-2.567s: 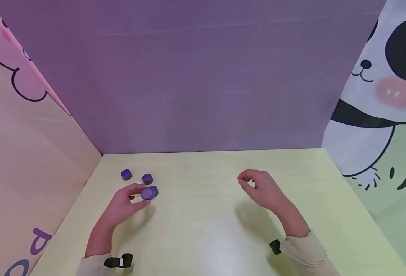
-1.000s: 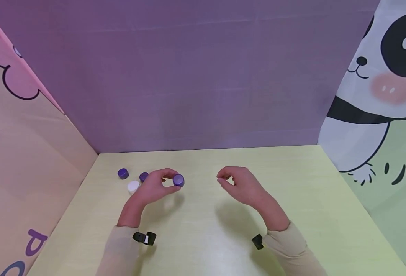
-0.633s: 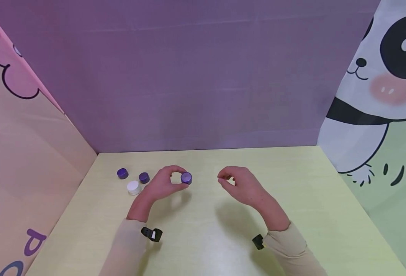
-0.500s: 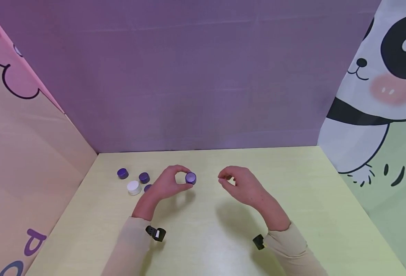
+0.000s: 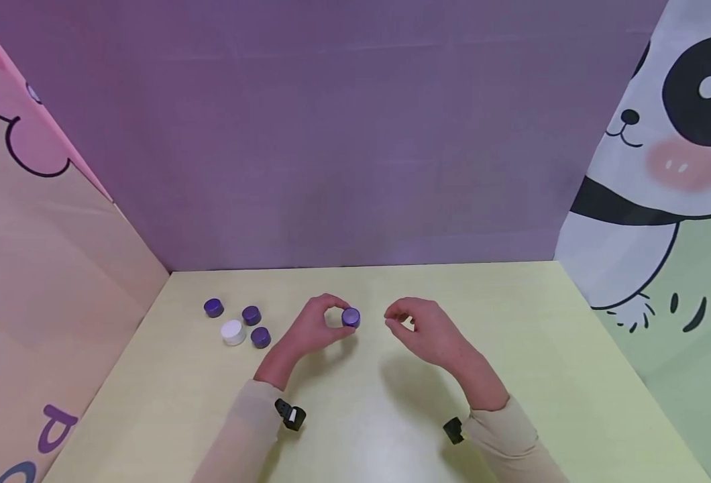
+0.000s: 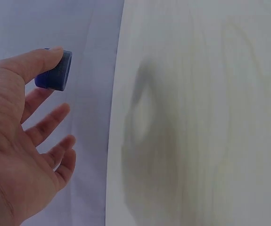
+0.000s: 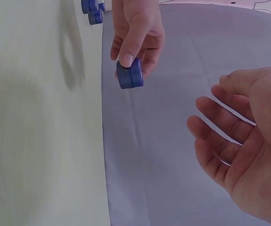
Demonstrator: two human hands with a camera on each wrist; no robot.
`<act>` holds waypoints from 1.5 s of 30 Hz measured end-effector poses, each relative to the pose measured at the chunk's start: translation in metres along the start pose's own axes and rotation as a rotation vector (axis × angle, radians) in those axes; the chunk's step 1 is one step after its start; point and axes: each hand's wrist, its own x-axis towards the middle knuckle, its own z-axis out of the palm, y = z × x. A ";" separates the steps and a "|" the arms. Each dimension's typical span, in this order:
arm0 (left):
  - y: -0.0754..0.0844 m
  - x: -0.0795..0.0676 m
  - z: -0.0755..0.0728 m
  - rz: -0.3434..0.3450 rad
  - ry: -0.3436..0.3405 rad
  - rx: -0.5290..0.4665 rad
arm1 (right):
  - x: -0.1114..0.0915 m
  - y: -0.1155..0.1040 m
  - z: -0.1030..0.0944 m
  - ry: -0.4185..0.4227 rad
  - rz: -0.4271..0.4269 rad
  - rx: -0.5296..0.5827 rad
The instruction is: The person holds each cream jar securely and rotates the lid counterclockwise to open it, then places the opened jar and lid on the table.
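Observation:
In the head view my left hand (image 5: 314,327) pinches a purple bottle cap (image 5: 351,318) between thumb and fingers, above the table. The left wrist view shows the thumb on one side of this cap (image 6: 54,71), the other fingers loosely bent below. My right hand (image 5: 426,329) hovers just to the right of it, fingers loosely curled around nothing; the right wrist view also shows this hand (image 7: 248,136) without any object. Three more purple caps, one at the back left (image 5: 213,308), lie on the table with a white cap (image 5: 233,332) among them.
The pale wooden table (image 5: 355,429) is enclosed by a purple back wall (image 5: 355,134), a pink-beige left wall (image 5: 47,268) and a right wall with a panda print (image 5: 639,194). Both hands cast shadows on the tabletop.
The left hand has carried the purple cap rightward from the group of caps, towards the right hand. The right hand shifted left earlier and has since stayed nearly still.

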 end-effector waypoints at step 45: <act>0.038 -0.023 0.021 0.046 0.026 -0.102 | -0.003 0.004 0.015 -0.006 -0.007 0.057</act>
